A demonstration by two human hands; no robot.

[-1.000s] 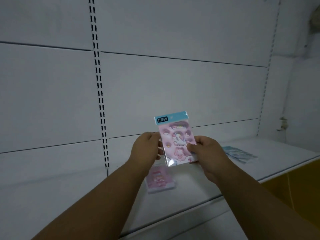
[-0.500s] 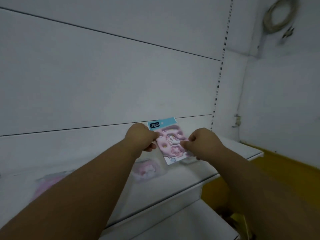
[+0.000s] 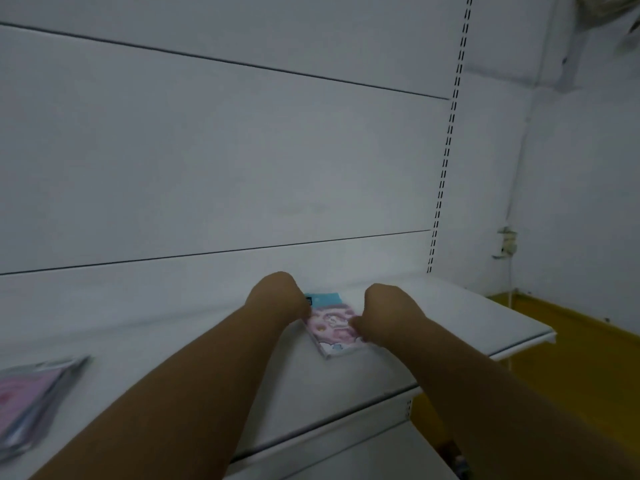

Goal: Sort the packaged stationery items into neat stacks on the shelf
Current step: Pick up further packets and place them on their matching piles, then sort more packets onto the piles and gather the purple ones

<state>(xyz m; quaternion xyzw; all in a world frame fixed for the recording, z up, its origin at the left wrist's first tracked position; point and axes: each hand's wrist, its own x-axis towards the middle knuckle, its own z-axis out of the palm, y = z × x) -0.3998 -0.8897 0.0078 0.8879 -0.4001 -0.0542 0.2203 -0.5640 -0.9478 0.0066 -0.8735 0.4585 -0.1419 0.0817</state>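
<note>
Hands seen from above: left hand [image 3: 278, 299] and right hand [image 3: 384, 311] pinch a pink packet [image 3: 334, 327], pressed flat on the shelf [image 3: 467, 317]. A pink stack [image 3: 31, 393] lies well apart, leftward. Sorting is judged partly done.

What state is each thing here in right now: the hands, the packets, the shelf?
Left hand: curled, gripping the pink packet's left edge.
Right hand: curled, gripping the packet's right edge.
Pink packet: face up, blue header toward the back wall, low on the shelf; cannot tell if it rests on other packets.
Pile of packets: lying flat at the far left, blurred, untouched.
Shelf: white, mostly bare.
</note>
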